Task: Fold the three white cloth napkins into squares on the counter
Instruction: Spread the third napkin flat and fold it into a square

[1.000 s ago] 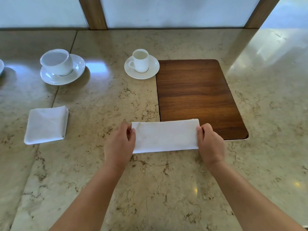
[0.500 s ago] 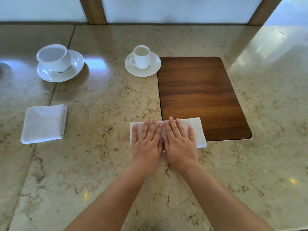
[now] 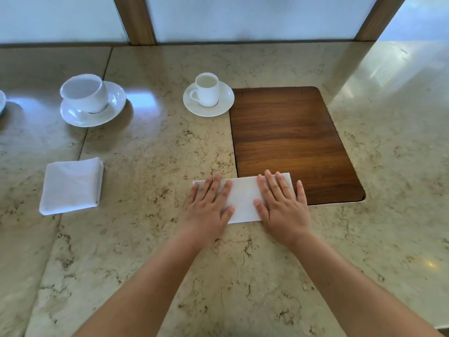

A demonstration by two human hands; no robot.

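Observation:
A white napkin folded into a long rectangle (image 3: 244,200) lies on the marble counter (image 3: 150,239), its right end over the corner of a wooden inlay. My left hand (image 3: 209,205) rests flat on its left part, fingers spread. My right hand (image 3: 283,203) presses flat on its right part. A strip of cloth shows between the two hands. A second white napkin (image 3: 71,186), folded into a square, lies at the left of the counter. I see no third napkin.
A dark wooden board (image 3: 289,139) is set into the counter at centre right. A small white cup on a saucer (image 3: 208,94) stands beside its far left corner. A larger cup and saucer (image 3: 91,99) sit far left. Window frames run behind.
My hands went from holding the napkin's two ends to lying flat together at its middle, and have now slid apart toward the ends, palms down on the cloth.

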